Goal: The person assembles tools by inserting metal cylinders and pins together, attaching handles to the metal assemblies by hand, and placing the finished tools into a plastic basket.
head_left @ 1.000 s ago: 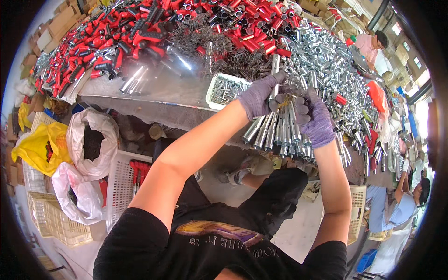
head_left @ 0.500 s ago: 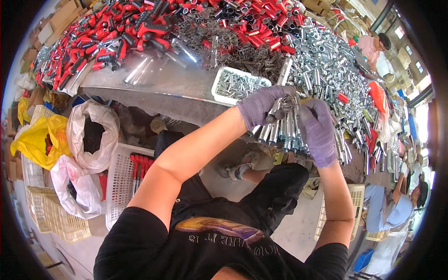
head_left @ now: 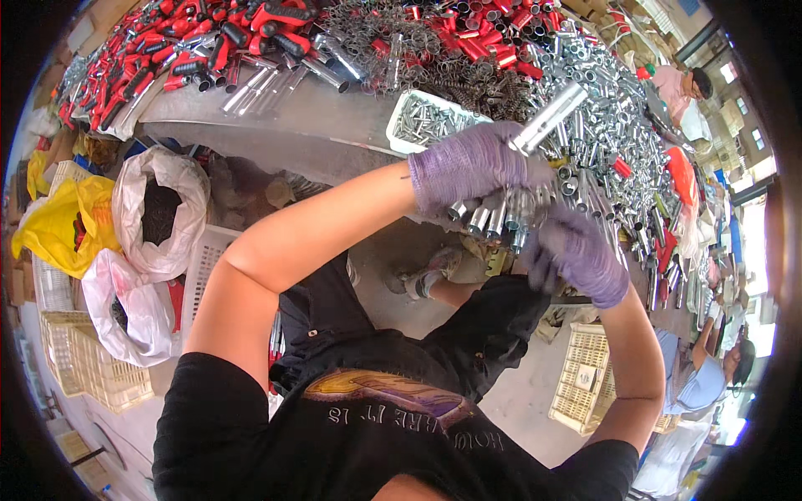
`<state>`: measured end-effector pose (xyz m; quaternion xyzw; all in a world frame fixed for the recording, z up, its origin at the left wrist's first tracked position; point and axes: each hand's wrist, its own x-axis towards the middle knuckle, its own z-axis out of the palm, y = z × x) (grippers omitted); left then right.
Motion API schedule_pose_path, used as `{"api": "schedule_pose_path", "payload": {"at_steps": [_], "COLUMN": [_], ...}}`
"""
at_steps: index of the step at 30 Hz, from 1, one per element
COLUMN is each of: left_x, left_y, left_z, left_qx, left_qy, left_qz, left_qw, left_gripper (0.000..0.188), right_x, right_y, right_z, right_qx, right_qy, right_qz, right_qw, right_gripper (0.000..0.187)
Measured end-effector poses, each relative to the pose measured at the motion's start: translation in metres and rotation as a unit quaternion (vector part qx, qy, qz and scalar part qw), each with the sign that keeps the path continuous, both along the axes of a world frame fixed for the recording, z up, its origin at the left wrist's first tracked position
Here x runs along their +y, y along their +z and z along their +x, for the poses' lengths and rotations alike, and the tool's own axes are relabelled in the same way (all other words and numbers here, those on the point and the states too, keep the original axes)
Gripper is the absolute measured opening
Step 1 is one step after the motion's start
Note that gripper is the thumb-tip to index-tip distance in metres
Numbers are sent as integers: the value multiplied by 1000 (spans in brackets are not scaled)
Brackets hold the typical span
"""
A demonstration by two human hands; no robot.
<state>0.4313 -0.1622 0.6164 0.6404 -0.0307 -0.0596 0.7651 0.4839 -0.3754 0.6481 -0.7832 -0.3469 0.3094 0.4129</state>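
In a purple knit glove, my left hand (head_left: 472,165) is closed around the lower end of a shiny metal tube (head_left: 551,117), which tilts up and to the right. My right hand (head_left: 582,257), gloved the same way, hangs lower and to the right, apart from the tube. Motion blurs its fingers, and I cannot tell if anything is in them. Beneath and between the hands, several metal tubes (head_left: 494,221) lie with their ends at the table's near edge. A white tray (head_left: 394,134) of small metal pins stands just beyond my left wrist.
Red-and-black handles (head_left: 180,50) heap at the far left, wire springs (head_left: 368,42) in the middle, red sleeves (head_left: 480,42) behind. A pile of metal tubes (head_left: 610,108) covers the right. Sacks (head_left: 200,179) and a cream crate (head_left: 576,376) stand below. Co-workers (head_left: 672,88) are at the right.
My right hand has drawn down and away from the left. The tube in my left hand has tipped to the right. The coiled spring seen between my hands no longer shows.
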Motion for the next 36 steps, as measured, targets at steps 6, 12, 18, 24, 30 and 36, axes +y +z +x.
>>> {"api": "schedule_pose_path", "payload": {"at_steps": [6,12,18,24,30,36], "left_x": [-18,-19,4,7,10,15], "left_y": [-14,-54,-64,-54,-45,-38], "left_z": [-20,-43,-43,-43,-47,-41], "left_qx": [11,148,230,199,98,55], "left_qy": [-7,50,50,57,106,114], "left_qz": [-79,-165,27,-49,108,161], "left_qw": [997,974,971,977,984,979], "left_gripper": [27,26,26,25,41,47], "right_x": [8,14,11,15,3,10], "right_y": [-32,-41,-40,-41,-35,-21], "right_z": [-41,-49,-27,-25,-28,-42], "right_qx": [321,146,-648,-630,295,90], "right_qy": [13,-27,146,84,-172,-173], "right_qz": [135,26,-205,-6,-16,-1], "right_qw": [937,989,719,772,940,981], "right_gripper": [66,49,29,41,46,34]}}
